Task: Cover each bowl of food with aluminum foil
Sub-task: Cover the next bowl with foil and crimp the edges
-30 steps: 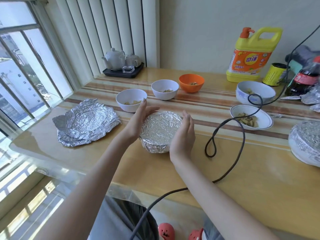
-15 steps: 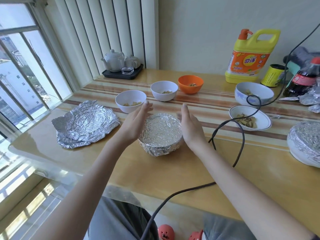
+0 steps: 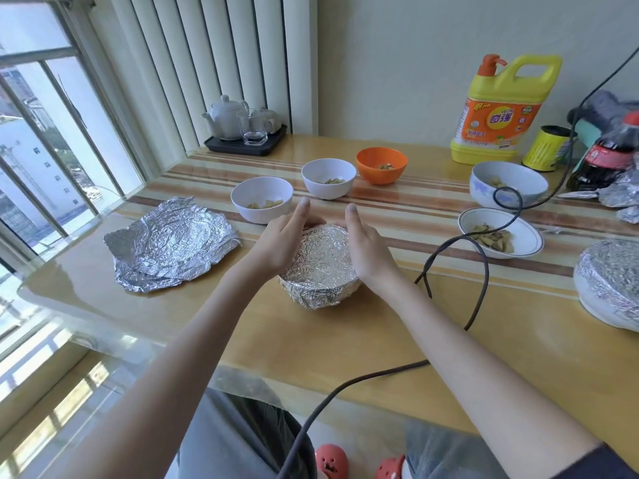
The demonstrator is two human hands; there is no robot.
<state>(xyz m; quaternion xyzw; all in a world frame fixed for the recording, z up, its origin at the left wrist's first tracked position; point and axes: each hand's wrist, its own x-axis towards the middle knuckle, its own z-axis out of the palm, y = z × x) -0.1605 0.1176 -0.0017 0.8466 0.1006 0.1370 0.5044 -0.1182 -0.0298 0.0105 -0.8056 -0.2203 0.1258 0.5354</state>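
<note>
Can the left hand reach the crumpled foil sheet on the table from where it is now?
Probably yes. The left hand rests against the foil-covered bowl, and the crumpled foil sheet lies just to its left on the table, with nothing between them.

hands [image 3: 281, 243] flanking foil-covered bowl [image 3: 320, 266], table [image 3: 380, 333]

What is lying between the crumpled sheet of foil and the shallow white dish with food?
In the head view, the foil-covered bowl lies between foil sheet and shallow dish, pressed by left hand and right hand; a black cable too.

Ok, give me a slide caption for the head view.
Both hands press foil onto a bowl; five bowls of food sit uncovered behind.
</note>
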